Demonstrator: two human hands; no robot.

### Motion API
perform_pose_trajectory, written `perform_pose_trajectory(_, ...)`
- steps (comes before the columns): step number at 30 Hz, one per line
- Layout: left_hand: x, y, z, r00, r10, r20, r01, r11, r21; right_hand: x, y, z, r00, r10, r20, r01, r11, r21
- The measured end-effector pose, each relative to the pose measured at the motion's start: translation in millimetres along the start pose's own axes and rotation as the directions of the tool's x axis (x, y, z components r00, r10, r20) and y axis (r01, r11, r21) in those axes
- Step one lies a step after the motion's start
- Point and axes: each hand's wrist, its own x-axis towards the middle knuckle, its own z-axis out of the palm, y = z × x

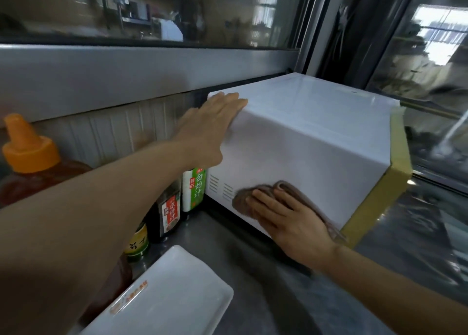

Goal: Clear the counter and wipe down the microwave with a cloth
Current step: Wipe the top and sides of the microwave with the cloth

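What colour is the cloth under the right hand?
The cloth is greyish brown, clearest in the head view.

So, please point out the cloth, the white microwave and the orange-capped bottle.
cloth [240, 198], head view, its bare left fold.
white microwave [304, 155], head view, its side panel.
orange-capped bottle [28, 149], head view, its cap.

Pretty plain view tbh: left forearm [101, 208] from 8 o'clock, right forearm [379, 279] from 4 o'clock, both uncovered to the frame edge. Left hand [212, 122] and right hand [286, 220] bare too.
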Motion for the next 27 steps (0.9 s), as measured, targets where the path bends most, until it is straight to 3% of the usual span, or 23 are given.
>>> perform_pose_trajectory(3,-1.6,7.0,0.4,1.0,-0.023,-0.004,0.023,0.999,0.043,-8.9,36.5,-16.2,0.964,0.186,-0.188,-0.18,0.983,0.047)
perform_pose_trajectory(6,-4.3,26.5,13.2,0.992,0.104,-0.064,-0.099,0.992,0.076,-14.1,52.5,-20.9,0.901,0.339,-0.272,-0.328,0.941,0.087)
perform_pose_trajectory(8,-5.5,38.1,22.7,0.985,0.137,-0.105,-0.133,0.99,0.042,-23.9,35.5,-8.6,0.934,0.273,-0.232,-0.276,0.961,0.022)
perform_pose_trajectory(10,-4.6,42.5,25.6,0.985,0.1,-0.141,-0.103,0.995,-0.015,-40.8,9.2,5.7,0.987,0.114,-0.112,-0.118,0.993,-0.03)
perform_pose_trajectory(13,-3.8,42.1,24.3,0.989,0.07,-0.128,-0.073,0.997,-0.02,-64.4,-3.8,5.7,1.0,0.009,0.026,-0.009,1.0,-0.003)
perform_pose_trajectory(16,-4.1,45.4,25.6,0.992,0.041,-0.119,-0.048,0.997,-0.058,-76.3,20.1,-8.3,0.986,0.134,-0.1,-0.133,0.991,0.019)
perform_pose_trajectory(19,-4.2,46.9,30.5,0.99,0.022,-0.141,-0.035,0.995,-0.09,-79.5,57.7,-23.5,0.901,0.333,-0.279,-0.321,0.943,0.088)
perform_pose_trajectory(22,-3.8,46.7,35.9,0.985,0.008,-0.173,-0.03,0.992,-0.124,-81.3,54.5,-17.2,0.854,0.395,-0.337,-0.389,0.917,0.088)
perform_pose_trajectory(24,-3.3,47.4,37.9,0.982,0.006,-0.187,-0.033,0.989,-0.144,-92.2,26.4,2.6,0.918,0.289,-0.272,-0.288,0.957,0.044)
perform_pose_trajectory(27,-4.0,46.3,36.5,0.983,0.01,-0.183,-0.039,0.987,-0.153,-114.2,-11.3,16.8,0.998,0.063,0.01,-0.062,0.998,-0.025)
